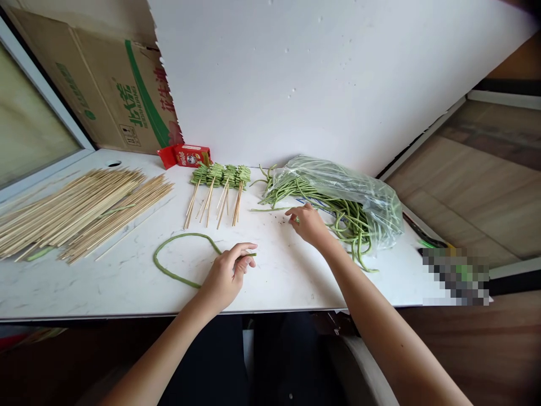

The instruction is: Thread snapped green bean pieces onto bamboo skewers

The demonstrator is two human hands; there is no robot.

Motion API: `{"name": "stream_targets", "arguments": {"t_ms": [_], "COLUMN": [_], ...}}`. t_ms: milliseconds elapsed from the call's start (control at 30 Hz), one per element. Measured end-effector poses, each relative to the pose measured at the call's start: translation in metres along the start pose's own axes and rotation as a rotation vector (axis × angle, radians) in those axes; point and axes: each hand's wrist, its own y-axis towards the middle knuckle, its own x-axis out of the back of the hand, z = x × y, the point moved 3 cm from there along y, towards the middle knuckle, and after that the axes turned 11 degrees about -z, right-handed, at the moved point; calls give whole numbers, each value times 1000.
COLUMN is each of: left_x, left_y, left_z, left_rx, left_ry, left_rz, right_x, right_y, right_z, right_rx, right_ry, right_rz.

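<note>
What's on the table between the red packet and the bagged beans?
Four groups of bean skewers, side by side, then a narrow bare strip of white table. Shows in the head view.

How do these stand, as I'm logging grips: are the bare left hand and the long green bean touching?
Touching: the head view shows the left hand gripping the long green bean, its end showing past the fingers.

The long bean (167, 272) at near left is plain green; the countertop (127, 287) is white with faint grey marks; the far-left carton (101, 84) is brown, printed green and red.
</note>
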Motion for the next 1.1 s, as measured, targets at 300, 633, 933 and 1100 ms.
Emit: {"name": "stream_targets", "arguments": {"t_ms": [300, 633, 933, 1100], "left_x": [1, 1, 1, 1], "left_y": [0, -2, -1, 0], "left_z": [-1, 0, 0, -2], "left_rx": [8, -3, -11, -38], "left_ry": [3, 22, 7, 14], "left_rz": [15, 21, 19, 6], "right_x": [45, 23, 52, 34], "right_y": [-56, -60, -82, -84], "right_z": [-60, -48, -75, -77], "right_rx": [-407, -292, -455, -383], "right_ry": [570, 522, 350, 289], "right_rz": [-5, -12, -180, -102]}}
